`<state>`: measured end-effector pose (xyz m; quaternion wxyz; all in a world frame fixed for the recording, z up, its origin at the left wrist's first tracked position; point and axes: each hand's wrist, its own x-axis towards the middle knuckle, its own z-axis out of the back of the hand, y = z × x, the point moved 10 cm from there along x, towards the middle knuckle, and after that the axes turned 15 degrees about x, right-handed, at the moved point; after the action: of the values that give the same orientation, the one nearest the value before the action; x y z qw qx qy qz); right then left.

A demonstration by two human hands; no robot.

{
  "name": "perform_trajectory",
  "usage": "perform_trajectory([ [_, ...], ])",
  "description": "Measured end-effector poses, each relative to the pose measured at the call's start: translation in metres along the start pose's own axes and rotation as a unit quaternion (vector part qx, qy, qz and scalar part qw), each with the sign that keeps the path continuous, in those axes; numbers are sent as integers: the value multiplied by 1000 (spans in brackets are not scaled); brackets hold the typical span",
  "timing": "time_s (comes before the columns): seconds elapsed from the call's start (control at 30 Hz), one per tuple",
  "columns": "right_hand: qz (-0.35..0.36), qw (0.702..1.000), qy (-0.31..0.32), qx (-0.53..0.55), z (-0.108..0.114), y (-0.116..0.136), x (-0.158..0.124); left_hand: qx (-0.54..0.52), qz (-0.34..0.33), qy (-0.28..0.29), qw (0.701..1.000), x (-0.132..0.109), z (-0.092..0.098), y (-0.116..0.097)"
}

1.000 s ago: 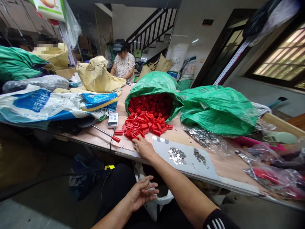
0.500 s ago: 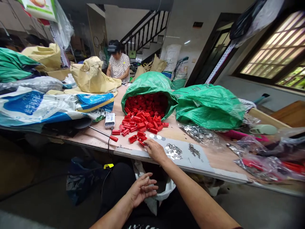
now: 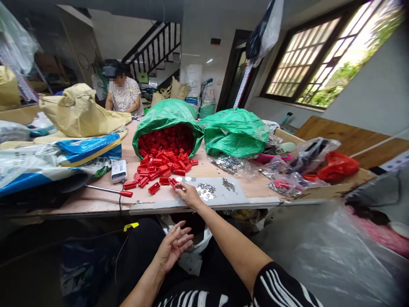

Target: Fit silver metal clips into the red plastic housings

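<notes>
My right hand [image 3: 188, 194] reaches onto the near edge of the table, its fingers closed round a red plastic piece [image 3: 174, 183] at the edge of the spilled pile of red pieces [image 3: 159, 168]. That pile runs out of an open green sack [image 3: 166, 115]. Small heaps of silvery metal bits [image 3: 206, 191] lie on a grey sheet [image 3: 230, 197] just right of that hand. Over my lap my left hand [image 3: 174, 246] hovers with its fingers spread and nothing in it.
A second green sack [image 3: 236, 130] lies to the right, with clear bags of parts [image 3: 297, 175] beyond it. A red-handled tool [image 3: 108, 190] and a small white device [image 3: 118, 170] lie on the left. Tan and blue-white sacks [image 3: 76, 113] fill the left side. Another person [image 3: 123, 91] sits at the far end.
My right hand has pulled red pieces towards the table edge and slid right onto the grey sheet. The camera has swung right, showing more of the window side.
</notes>
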<state>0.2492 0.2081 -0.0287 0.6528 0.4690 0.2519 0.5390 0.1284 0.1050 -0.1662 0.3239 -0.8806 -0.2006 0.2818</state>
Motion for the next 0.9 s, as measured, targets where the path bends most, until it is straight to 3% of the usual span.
perform_trajectory([
  [0.13,-15,999,-8,33,5,-9,-2,22,-16,-5,1000,-4,-8,-17],
  [0.3,-22,996,4,90,0,-16,0,31,-102,-15,994,1,-19,-68],
  [0.47,3,991,11,136,2,-6,0,31,-176,-101,979,16,-13,-108],
  [0.57,43,989,12,138,8,10,-12,30,-187,-108,976,26,-10,-120],
  [0.73,171,982,50,59,10,43,-48,62,-206,-87,973,30,-8,-134],
  [0.9,157,983,94,28,16,36,-79,158,-188,-13,969,26,-25,-123],
])
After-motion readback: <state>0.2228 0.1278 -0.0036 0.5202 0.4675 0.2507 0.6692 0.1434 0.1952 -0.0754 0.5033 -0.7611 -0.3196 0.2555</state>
